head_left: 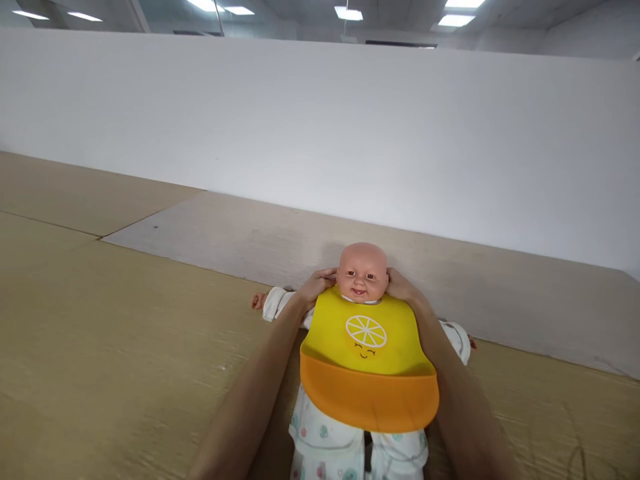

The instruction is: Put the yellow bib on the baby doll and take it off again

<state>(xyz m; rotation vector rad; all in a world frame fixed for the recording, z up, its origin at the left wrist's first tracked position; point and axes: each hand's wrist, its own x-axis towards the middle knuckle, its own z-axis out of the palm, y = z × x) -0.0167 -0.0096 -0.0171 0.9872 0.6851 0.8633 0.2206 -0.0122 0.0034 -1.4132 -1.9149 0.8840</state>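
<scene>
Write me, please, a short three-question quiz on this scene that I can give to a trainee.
1. Where are the left hand and the right hand?
A) on the doll's feet
B) at either side of the doll's neck, by the top of the bib
C) on the doll's knees
2. True or false: the doll lies face down.
3. Fill in the gap: the bib's upper part is yellow, and its pocket is ____.
Key: 1 B; 2 false, it lies face up; 3 orange.
</scene>
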